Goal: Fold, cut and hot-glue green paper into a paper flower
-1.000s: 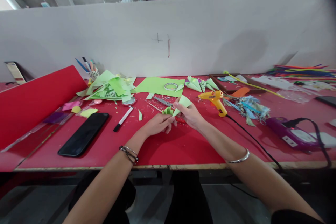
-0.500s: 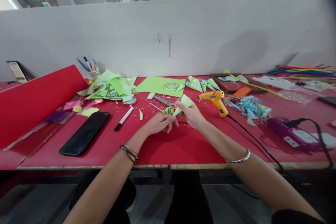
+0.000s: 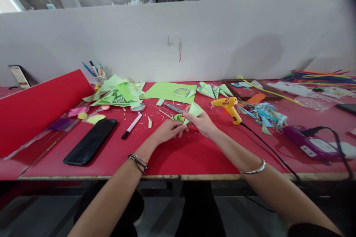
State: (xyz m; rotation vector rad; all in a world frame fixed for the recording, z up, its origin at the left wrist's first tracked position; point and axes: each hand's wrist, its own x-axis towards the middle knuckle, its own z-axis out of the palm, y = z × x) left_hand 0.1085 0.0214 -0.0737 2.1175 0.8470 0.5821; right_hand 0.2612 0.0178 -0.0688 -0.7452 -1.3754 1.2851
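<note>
Between my two hands is a light green paper cone (image 3: pixel 195 109), its wide end up and to the right, its tip down toward my left fingers. My right hand (image 3: pixel 204 123) is closed on the cone's side. My left hand (image 3: pixel 168 131) pinches the cone near its narrow end. A darker green curled paper piece (image 3: pixel 178 117) shows just beyond my left fingers; whether they touch it I cannot tell. Behind my hands lie scissors (image 3: pixel 172 107), with red handles partly hidden. Right of them a yellow glue gun (image 3: pixel 229 108) rests on the table.
Green paper scraps (image 3: pixel 118 92) are heaped back left. A tape roll (image 3: pixel 182 92) lies on a green sheet (image 3: pixel 158 91), beside several paper cones (image 3: pixel 206 90). At left are a phone (image 3: pixel 90 141) and marker (image 3: pixel 131 126). A purple power strip (image 3: pixel 310 142) stands at right, with the glue gun's cord nearby.
The paper cone has turned slightly in my fingers, and its wide end sits a little lower and further left. My right fingers have shifted along it. The view has tilted slightly.
</note>
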